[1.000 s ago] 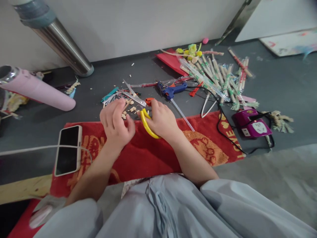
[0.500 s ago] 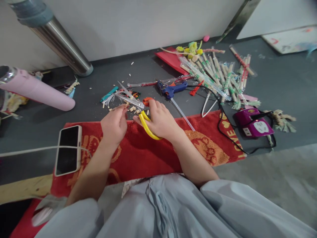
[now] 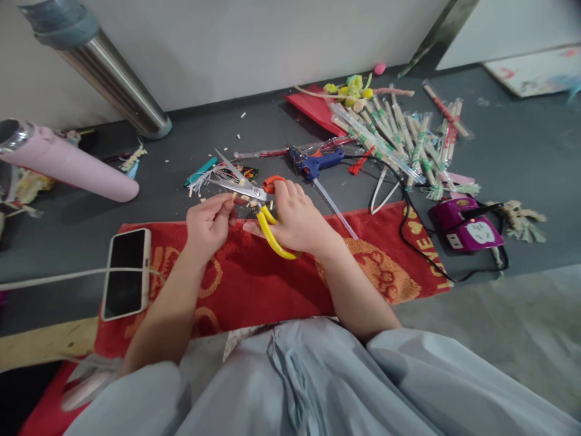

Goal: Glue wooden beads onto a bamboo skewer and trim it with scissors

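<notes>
Two hands meet over the far edge of the red cloth (image 3: 272, 284), and I log them in turn. My right hand (image 3: 297, 218) has its fingers through the yellow loops of the scissors (image 3: 254, 203), grip closed round the handles, while the blades stand open in a narrow V pointing left, one tip raised toward the wall. My left hand (image 3: 209, 221) pinches a small pale stick piece (image 3: 232, 197) between thumb and forefinger, fingers curled shut on it, and holds it right at the blades near the pivot, which I judge gives the cut the most leverage; whether metal already touches the piece I cannot tell. Both wrists hang low over the cloth, likely for steadiness. Small pale offcuts (image 3: 245, 118) lie scattered on the dark floor (image 3: 521, 151) beyond the hands, some just under the blades. A blue glue gun (image 3: 318, 162) lies just past the scissors, nozzle side toward me, its black cord (image 3: 408, 224) running right to a purple power strip (image 3: 469, 227). A heap of wrapped chopsticks (image 3: 399, 139) sits further right, within arm's reach, partly over a red sheet (image 3: 313, 106) with yellow pompoms (image 3: 349, 88). A phone (image 3: 126, 272) lies screen up on the cloth's left end, cable attached. A pink bottle (image 3: 68, 163) lies on its side at far left, near a metal pipe (image 3: 113, 79) rising at the wall.
</notes>
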A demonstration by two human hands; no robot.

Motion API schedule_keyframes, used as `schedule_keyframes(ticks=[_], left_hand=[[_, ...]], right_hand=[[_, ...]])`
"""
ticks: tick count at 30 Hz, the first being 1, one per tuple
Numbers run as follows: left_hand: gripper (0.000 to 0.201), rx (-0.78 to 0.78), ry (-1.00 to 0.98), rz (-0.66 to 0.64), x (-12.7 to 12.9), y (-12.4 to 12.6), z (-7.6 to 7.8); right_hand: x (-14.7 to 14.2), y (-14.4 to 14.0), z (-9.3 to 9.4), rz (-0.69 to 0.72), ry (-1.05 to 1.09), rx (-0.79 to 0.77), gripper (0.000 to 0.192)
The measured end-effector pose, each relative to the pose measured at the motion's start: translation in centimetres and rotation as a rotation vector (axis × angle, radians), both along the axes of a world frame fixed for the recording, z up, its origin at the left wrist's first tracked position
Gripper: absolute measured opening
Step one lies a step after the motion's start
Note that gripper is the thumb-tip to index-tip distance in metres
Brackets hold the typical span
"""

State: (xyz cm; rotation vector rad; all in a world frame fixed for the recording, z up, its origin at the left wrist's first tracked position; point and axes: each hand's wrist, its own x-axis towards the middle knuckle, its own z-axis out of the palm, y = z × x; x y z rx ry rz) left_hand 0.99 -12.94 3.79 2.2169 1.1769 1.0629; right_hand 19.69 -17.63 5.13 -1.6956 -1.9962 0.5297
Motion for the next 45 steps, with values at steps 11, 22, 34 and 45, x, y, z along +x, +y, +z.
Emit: schedule_keyframes(ticks=[11,22,34,45], left_hand=[[0.048,-0.36,-0.2,-0.082,0.1,0.0,-0.1],[0.053,-0.173,0.076,-0.04,0.0,0.3,-0.3],[0.039,0.133,0.534,0.061,-1.1,0.9,-1.4],[0.038,0.481,0.415,0.228,0.4,-0.6,-1.1]], right_hand=[[0.3,0.1,0.0,-0.004,0.0,-0.002,0.079],[0.2,0.1,0.3,-0.022,-0.069,-0.074,0.077],[-0.1,0.4,0.2,-0.029,-0.103,-0.124,0.066],[-0.7,0.7,0.8,-0.121,-0.079,-0.237,0.053]])
